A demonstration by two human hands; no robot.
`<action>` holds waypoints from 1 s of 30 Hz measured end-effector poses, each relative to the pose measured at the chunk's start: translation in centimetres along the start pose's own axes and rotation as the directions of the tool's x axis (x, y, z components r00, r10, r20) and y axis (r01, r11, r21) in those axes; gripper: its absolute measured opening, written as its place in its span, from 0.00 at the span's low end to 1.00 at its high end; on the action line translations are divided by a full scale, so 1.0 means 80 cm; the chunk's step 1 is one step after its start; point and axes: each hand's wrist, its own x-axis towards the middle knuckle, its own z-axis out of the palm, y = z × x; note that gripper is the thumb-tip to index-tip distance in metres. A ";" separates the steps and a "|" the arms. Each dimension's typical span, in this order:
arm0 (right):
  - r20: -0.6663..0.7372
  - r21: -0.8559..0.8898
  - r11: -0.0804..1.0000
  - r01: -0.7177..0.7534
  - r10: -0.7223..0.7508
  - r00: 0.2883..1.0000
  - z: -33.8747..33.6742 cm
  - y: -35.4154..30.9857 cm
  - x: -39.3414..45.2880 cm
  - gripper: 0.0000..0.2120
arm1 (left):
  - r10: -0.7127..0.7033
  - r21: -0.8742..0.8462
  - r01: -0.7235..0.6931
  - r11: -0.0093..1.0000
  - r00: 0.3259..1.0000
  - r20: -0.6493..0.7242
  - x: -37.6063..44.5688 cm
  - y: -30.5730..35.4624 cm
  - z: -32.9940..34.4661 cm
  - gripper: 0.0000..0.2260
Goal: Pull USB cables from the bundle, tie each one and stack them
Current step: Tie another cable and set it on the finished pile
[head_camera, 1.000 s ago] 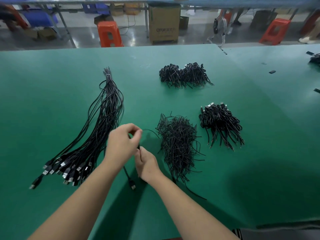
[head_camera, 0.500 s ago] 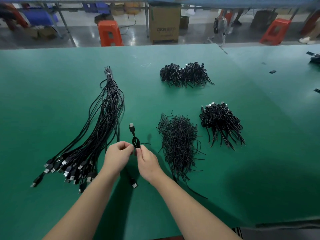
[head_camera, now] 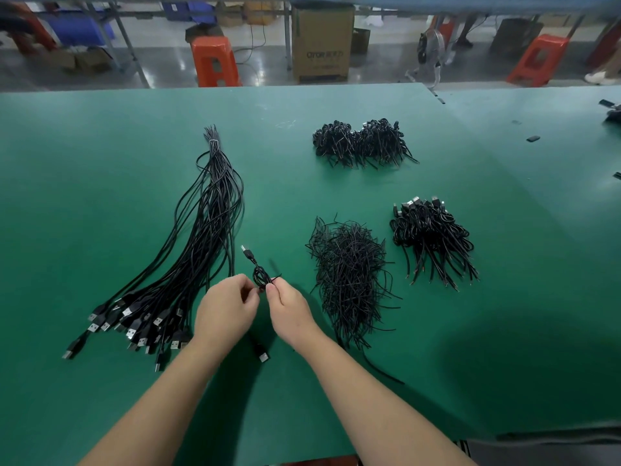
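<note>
1. USB cable (head_camera: pixel 261 276), coiled into a small black loop, is pinched between both hands just above the green table (head_camera: pixel 100 163); its plug end (head_camera: pixel 247 252) sticks up and away from the fingers.
2. Left hand (head_camera: pixel 225 309) has its fingers curled closed on the near side of the coil; right hand (head_camera: pixel 289 306) grips the other side with thumb and forefinger, where a thin tie tail pokes out.
3. Judging by this, the tying step is in hand: the wrap looks made but not yet finished.
4. Next, the tie likely needs a firm twist, and then the cable goes to the stack of tied cables (head_camera: pixel 431 238) on the right.
5. Untied, the bundle (head_camera: pixel 201 237) lies just left of the hands, and a loose pile of ties (head_camera: pixel 349 277) lies just right.
</note>
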 end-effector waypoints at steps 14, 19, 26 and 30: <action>0.092 0.125 0.989 -0.080 0.069 0.993 -0.004 0.000 0.007 0.17 | 0.722 0.510 -0.591 0.625 0.686 -0.091 -0.007 -0.026 -0.003 0.05; 0.151 0.059 0.996 -0.064 0.054 0.987 -0.006 0.000 0.009 0.16 | 0.777 0.392 -0.702 0.595 0.626 -0.059 -0.002 -0.031 -0.004 0.14; 0.228 0.010 0.998 -0.055 0.051 0.972 -0.009 0.000 0.009 0.15 | 0.671 0.287 -0.644 0.709 0.742 0.009 0.013 -0.022 -0.016 0.13; 0.203 0.003 1.000 -0.021 0.019 0.979 -0.009 0.000 0.003 0.15 | 0.349 0.002 -0.349 0.937 0.937 0.009 0.018 -0.008 -0.006 0.07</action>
